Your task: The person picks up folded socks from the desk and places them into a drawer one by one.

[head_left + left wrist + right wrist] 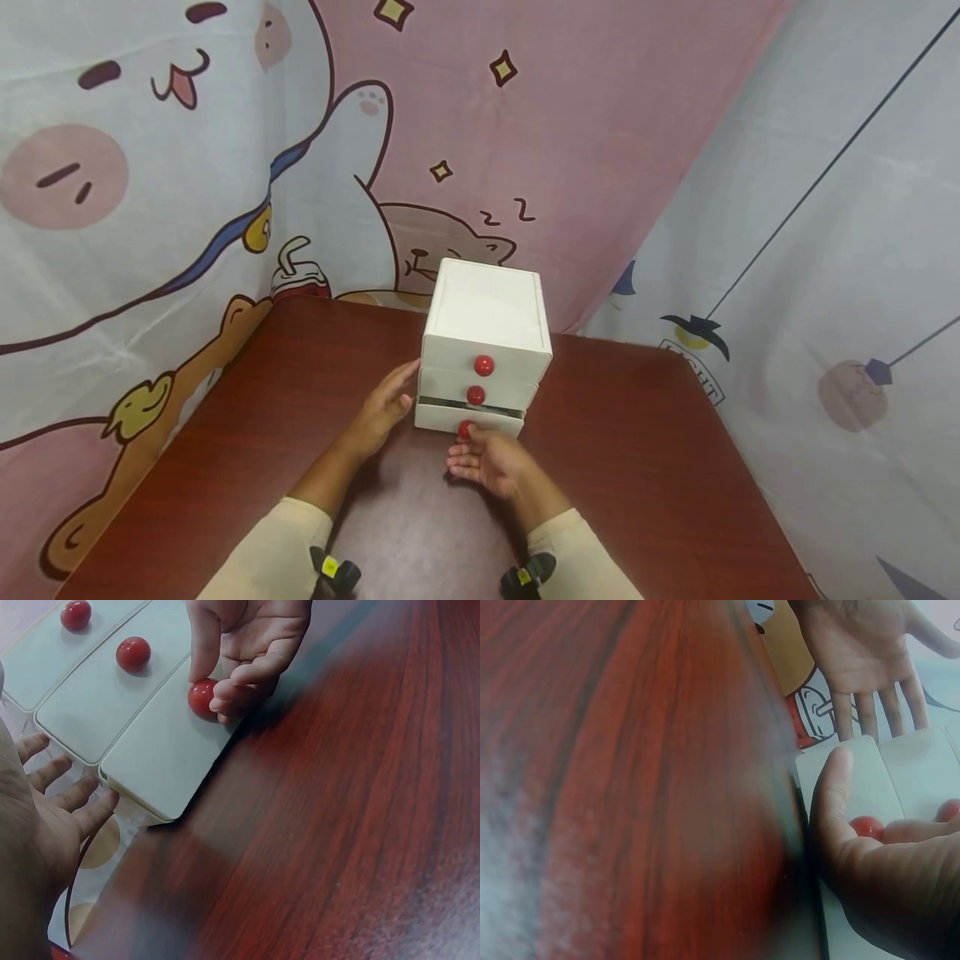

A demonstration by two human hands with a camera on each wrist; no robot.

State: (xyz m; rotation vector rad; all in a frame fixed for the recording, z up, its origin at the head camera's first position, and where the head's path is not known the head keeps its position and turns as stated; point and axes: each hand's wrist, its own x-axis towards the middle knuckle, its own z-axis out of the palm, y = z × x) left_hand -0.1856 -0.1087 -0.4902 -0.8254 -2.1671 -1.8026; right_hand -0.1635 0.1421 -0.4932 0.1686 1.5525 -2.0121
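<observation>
A small white three-drawer box (487, 304) stands on the table, a round red knob on each drawer front. Its bottom drawer (435, 417) is pulled out slightly, with a narrow dark gap along its top. My right hand (495, 462) pinches the bottom drawer's red knob (201, 699) between thumb and fingers. On the box's left side, my left hand (382, 412) rests its extended fingertips against the wall, as the left wrist view also shows. What lies inside the bottom drawer is hard to make out.
The brown wooden table (622, 467) extends on both sides of the box. Behind it hangs a cartoon-printed cloth (600, 125), close to the table's back edge. Dark wrist devices (337, 575) sit on both sleeves.
</observation>
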